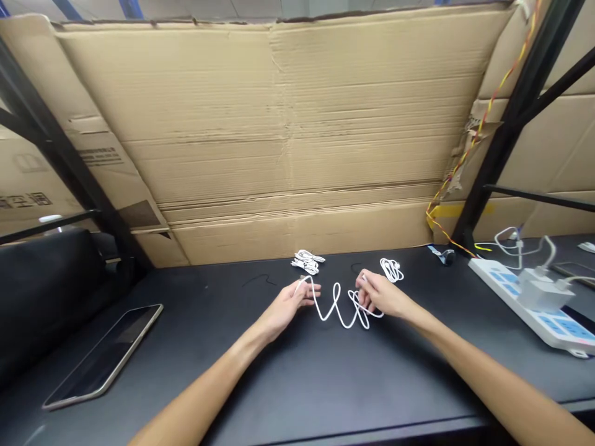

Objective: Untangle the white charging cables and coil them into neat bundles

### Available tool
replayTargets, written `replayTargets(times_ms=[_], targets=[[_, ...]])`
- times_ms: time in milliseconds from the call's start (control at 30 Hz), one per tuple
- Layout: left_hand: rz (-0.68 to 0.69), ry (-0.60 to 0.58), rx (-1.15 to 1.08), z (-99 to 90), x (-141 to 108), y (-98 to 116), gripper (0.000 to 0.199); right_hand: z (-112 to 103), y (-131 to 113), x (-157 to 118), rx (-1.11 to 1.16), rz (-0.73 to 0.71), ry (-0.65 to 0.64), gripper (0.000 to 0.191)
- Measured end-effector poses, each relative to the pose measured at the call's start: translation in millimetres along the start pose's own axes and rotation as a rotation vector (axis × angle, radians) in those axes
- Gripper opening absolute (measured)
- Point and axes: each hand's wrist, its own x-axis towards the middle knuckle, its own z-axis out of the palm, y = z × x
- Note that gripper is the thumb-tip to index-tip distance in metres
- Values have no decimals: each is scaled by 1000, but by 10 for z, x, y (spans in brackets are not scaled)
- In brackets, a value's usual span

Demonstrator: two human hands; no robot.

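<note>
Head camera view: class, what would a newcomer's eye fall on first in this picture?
A white cable loops across the middle of the dark desk, between the left hand and right hand. A big cardboard sheet rises behind it, with a power strip at right and a tablet at left.

Inspection covers 2 upper limbs of one person: the left forearm (209, 384) with left hand (286, 303), and the right forearm (493, 378) with right hand (383, 294). Both limbs are bare along their whole visible length, from the fingertips to the lower edge of the frame. Skin surfaces appear smooth and unmarked at this resolution. Each forearm is slender and tapers evenly to a narrow wrist. The hands are slim, with long, thin fingers (309, 292). Fingernail detail is too small to assess on either hand.
</note>
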Motion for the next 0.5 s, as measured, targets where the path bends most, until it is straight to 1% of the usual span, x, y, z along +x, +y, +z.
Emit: replayTargets(times_ms=[67, 100, 167, 233, 267, 333, 400, 433, 500], targets=[[-45, -33, -275, 0, 3, 34, 32, 1, -47, -12, 224, 119, -82, 29], [-58, -40, -364, 0, 3, 47, 32, 0, -73, -23, 308, 162, -106, 32], [-65, -27, -443, -7, 3, 64, 32, -13, -117, -47, 395, 204, -122, 35], [-49, 15, -411, -29, 4, 69, 33, -43, -141, -64, 445, 237, -123, 37], [-40, 45, -352, -47, 4, 72, 34, -63, -144, -67, 456, 235, -128, 37], [-39, 110, -149, -97, -2, 88, 35, -113, -130, -58, 420, 191, -119, 35], [-51, 145, 131, -159, -18, 130, 35, -169, -96, -32, 285, 117, -52, 33], [-56, 136, 274, -190, -29, 162, 36, -199, -74, -15, 200, 86, -3, 33], [-56, 45, 508, -246, -54, 242, 36, -264, -29, 20, 95, 77, 77, 33]])
